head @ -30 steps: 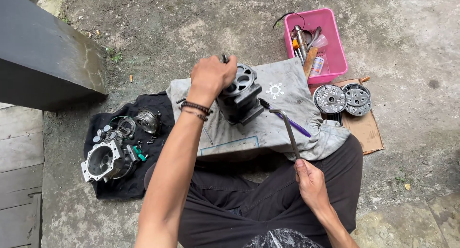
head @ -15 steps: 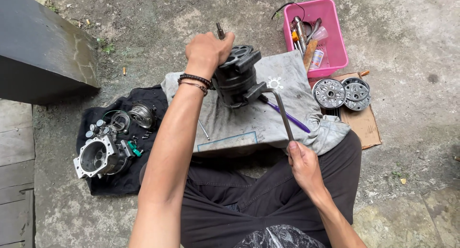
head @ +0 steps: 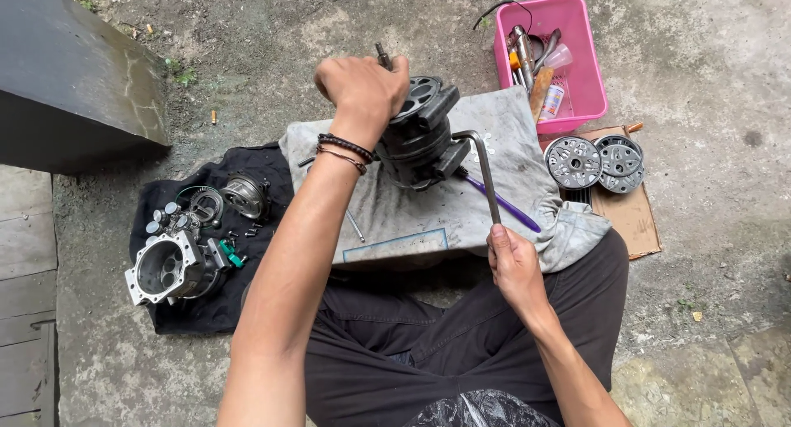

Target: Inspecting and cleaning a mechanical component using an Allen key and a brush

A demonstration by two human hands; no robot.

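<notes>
Left hand [head: 362, 89] extended forward, grip closed downward, right hand [head: 512, 266] fisted near lap, forearms bare

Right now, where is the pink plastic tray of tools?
The pink plastic tray sits on the concrete at the head view's upper right, just beyond the grey cloth and above the round metal discs.

Two bare arms are seen, with no sleeves on them. Two thin bracelets [head: 346, 151] are worn on the left wrist: one made of small dark beads, one a thin dark band. Nothing is worn on the left hand [head: 362, 85] or the right hand [head: 515, 266]. Dark pants [head: 428, 344] are worn on the legs, and they look soft and wrinkled.
</notes>
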